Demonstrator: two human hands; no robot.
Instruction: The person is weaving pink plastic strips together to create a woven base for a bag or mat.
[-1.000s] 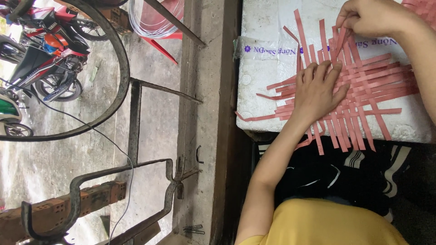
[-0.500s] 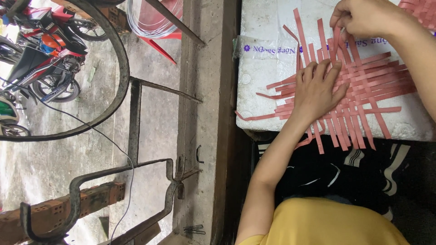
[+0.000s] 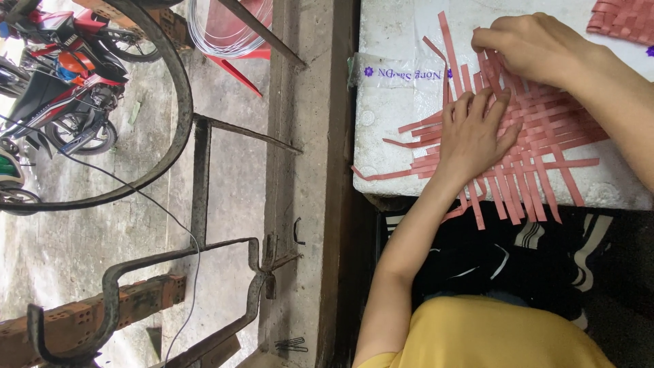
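Left hand [image 3: 477, 133] lies flat, fingers spread, on pink woven strips [image 3: 545, 146]; right hand [image 3: 528, 44] pinches one strip atop white foam board [image 3: 395, 82].

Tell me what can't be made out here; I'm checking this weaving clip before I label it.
Head view only:
- Pink strip mat: the part under the flat left hand is covered, so the crossings there are hidden.
- Right hand: its fingertips curl over the strips, so the grip is unclear.
- Second woven piece: cut off by the top right corner.
- White foam board: its right side runs out of frame.
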